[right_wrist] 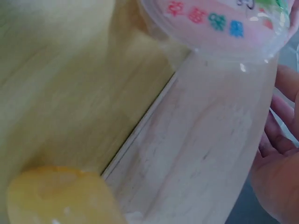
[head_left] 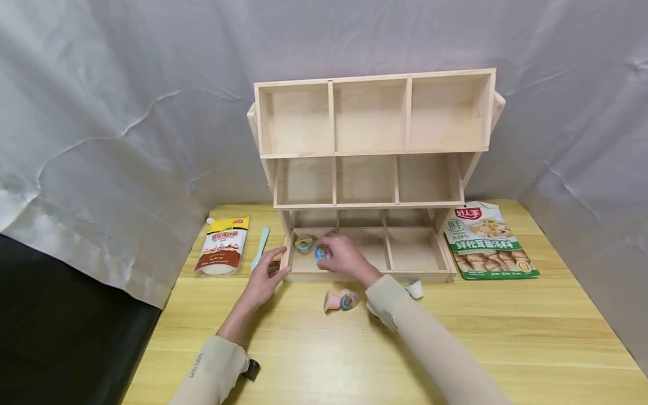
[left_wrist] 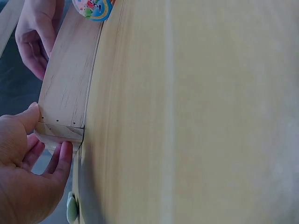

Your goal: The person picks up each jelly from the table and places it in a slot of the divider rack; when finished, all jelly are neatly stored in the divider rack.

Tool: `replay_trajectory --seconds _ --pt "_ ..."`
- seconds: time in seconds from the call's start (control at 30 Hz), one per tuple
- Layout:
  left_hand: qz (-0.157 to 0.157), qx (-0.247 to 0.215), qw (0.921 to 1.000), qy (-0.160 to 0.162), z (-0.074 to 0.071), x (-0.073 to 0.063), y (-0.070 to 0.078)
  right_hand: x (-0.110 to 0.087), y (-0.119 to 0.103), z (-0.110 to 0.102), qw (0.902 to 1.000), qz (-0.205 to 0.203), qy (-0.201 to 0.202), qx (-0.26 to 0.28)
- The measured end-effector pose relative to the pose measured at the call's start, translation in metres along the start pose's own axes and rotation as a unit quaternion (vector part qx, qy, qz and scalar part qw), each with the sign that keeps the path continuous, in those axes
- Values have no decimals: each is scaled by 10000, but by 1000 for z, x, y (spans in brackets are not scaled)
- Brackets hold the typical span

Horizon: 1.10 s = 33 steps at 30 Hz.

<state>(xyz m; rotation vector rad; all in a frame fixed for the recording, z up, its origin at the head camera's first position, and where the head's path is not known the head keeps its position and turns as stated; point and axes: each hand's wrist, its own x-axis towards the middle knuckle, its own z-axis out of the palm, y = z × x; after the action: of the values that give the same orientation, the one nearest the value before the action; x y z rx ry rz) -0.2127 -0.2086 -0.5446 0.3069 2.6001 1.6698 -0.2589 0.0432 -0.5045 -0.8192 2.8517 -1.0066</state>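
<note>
Blue-lidded jelly cup (head_left: 322, 253) sits inside the lowest tray of the wooden rack (head_left: 364, 153), in its left compartment, and from my seat I watch the right hand (head_left: 343, 256) pinch it between thumb and fingers. Whether its base touches the tray floor I cannot tell, as the hand hides it. A green-lidded cup (head_left: 304, 243) stands just to its left, within the rack's same compartment. The left hand (head_left: 268, 277) has thumb and fingers curved around the rack's lower left end; how hard they press I cannot tell.

To place this cup well, I would keep it level, clear the divider, and let go only once it rests flat, without nudging its neighbour. I would also mind the forearm: a pink cup (head_left: 332, 301) and a picture-lidded cup (head_left: 349, 300) lie on the desk (head_left: 314, 360) before the rack, within sleeve's reach.
</note>
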Motion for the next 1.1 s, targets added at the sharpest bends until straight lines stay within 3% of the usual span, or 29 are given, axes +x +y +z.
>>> replay_trajectory --seconds 0.27,0.53,0.73,0.87,1.1 --pt "47 -85 9999 60 1 -2 1 5 2 8 9994 -114 -239 -244" --pt "-94 -78 9999 -107 -4 -12 39 9 5 12 9978 -308 -332 -492" --pt "-90 -112 9998 -108 -4 -13 40 12 6 12 9975 -354 -332 -517" --pt "-82 -70 9999 -79 -3 -11 36 13 5 13 9975 -318 -364 -516" --pt "14 -19 10000 47 3 -1 4 13 4 12 9971 -312 -373 -591"
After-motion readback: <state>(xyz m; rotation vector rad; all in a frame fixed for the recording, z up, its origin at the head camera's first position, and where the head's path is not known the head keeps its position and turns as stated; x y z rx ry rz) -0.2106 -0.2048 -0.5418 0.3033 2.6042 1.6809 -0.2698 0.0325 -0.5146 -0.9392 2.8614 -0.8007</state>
